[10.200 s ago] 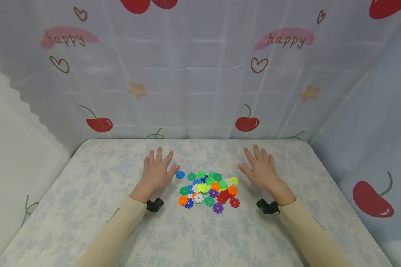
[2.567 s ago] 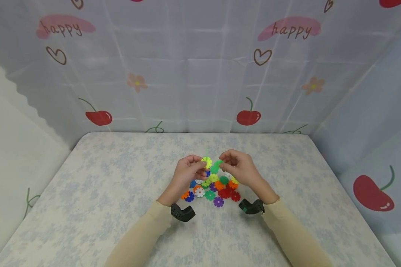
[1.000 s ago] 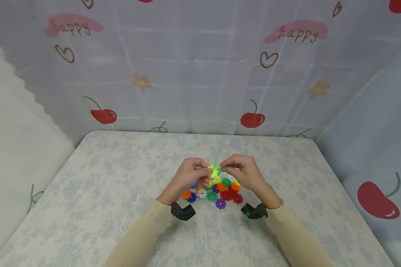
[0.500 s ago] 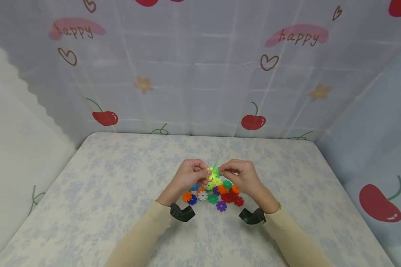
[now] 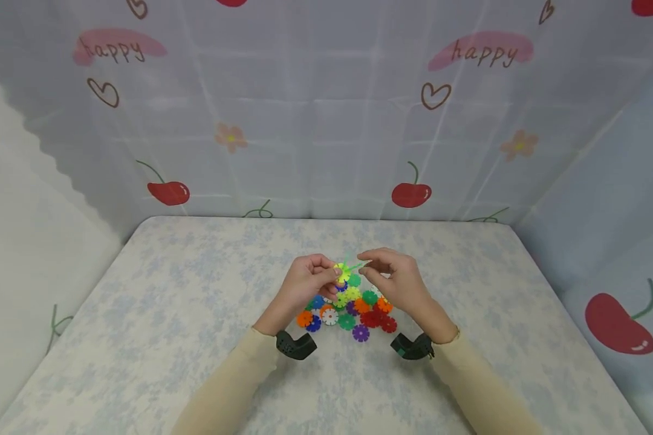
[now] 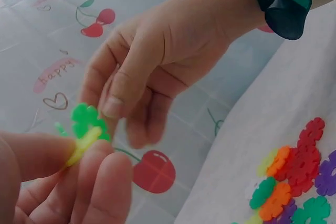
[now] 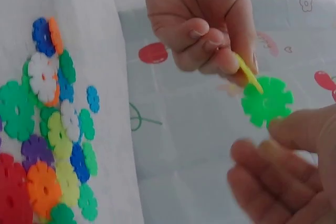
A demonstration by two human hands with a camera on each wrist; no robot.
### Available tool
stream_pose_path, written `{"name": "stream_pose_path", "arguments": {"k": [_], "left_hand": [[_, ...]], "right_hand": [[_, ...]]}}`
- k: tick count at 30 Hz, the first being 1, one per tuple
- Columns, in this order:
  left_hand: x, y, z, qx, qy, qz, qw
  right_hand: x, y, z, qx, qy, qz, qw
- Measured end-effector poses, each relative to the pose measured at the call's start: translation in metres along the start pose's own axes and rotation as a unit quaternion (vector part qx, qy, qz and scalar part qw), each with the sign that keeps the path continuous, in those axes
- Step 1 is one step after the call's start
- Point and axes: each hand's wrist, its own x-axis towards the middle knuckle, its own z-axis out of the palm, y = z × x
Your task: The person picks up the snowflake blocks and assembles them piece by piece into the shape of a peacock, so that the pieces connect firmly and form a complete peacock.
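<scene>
My left hand (image 5: pixel 307 283) pinches a yellow notched flower-shaped disc (image 5: pixel 341 273) between thumb and fingers, above the pile. A green notched disc (image 7: pixel 266 102) meets the yellow one edge to edge, at an angle to it. My right hand (image 5: pixel 394 278) holds that green disc by its far edge, the thumb on its rim in the right wrist view. Another small green piece (image 6: pixel 60 128) sticks out behind the yellow disc in the left wrist view. The fingers hide part of the yellow disc.
Below the hands, a pile of coloured discs lies on the pale patterned table (image 5: pixel 207 266), among them a purple disc (image 5: pixel 361 333), a white disc (image 5: pixel 330 316) and several red discs (image 5: pixel 371 318). A cherry-print curtain (image 5: pixel 305 151) hangs behind the table.
Both hands lay spread beside the pile at first. Later they held a yellow and a green disc apart; now these meet. Over the last half second the hands have risen slightly.
</scene>
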Motion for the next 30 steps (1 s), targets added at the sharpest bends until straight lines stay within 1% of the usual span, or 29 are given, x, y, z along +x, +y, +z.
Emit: {"name": "stream_pose_path", "arguments": {"k": [2,3,4,5,7,9,10,11,13,14,17,21,24,27,30], "left_hand": [[0.000,0.000,-0.001,-0.010,0.023,0.005,0.9997],[0.000,0.000,-0.002,-0.015,0.034,0.007,0.9993],[0.000,0.000,-0.003,-0.019,0.044,0.007,0.9988],[0.000,0.000,-0.003,-0.020,0.052,0.008,0.9984],[0.001,0.000,-0.004,-0.022,0.059,0.009,0.9980],[0.001,0.001,-0.004,-0.024,0.058,0.011,0.9980],[0.001,0.001,-0.004,-0.025,0.057,0.013,0.9980],[0.002,0.001,-0.003,-0.026,0.055,0.013,0.9980],[0.002,0.001,-0.002,-0.028,0.052,0.016,0.9981],[0.002,0.001,-0.002,-0.027,0.052,0.018,0.9981],[0.003,0.002,-0.001,-0.026,0.049,0.024,0.9981],[0.004,0.001,0.000,-0.023,0.047,0.028,0.9982],[0.004,0.001,0.001,-0.023,0.053,0.025,0.9980],[0.003,0.002,0.001,-0.030,0.062,0.015,0.9975],[0.002,0.003,0.001,-0.042,0.065,0.005,0.9970]], "right_hand": [[0.001,0.002,-0.002,-0.027,-0.032,0.061,0.9973],[0.001,0.004,-0.002,-0.042,-0.059,0.092,0.9931],[0.001,0.006,-0.001,-0.059,-0.093,0.124,0.9862],[0.001,0.009,-0.001,-0.074,-0.130,0.153,0.9768],[0.001,0.014,0.001,-0.093,-0.202,0.204,0.9533],[0.001,0.018,0.004,-0.106,-0.253,0.238,0.9317],[0.001,0.020,0.005,-0.111,-0.269,0.251,0.9230],[0.001,0.021,0.006,-0.114,-0.280,0.263,0.9164],[0.001,0.023,0.008,-0.122,-0.292,0.279,0.9067],[0.000,0.024,0.008,-0.125,-0.296,0.284,0.9035],[-0.001,0.026,0.010,-0.132,-0.300,0.292,0.8984],[-0.001,0.030,0.011,-0.145,-0.300,0.287,0.8982],[-0.002,0.032,0.011,-0.151,-0.301,0.286,0.8972],[-0.002,0.032,0.010,-0.138,-0.303,0.286,0.8985],[-0.002,0.033,0.007,-0.108,-0.309,0.279,0.9028]]}}
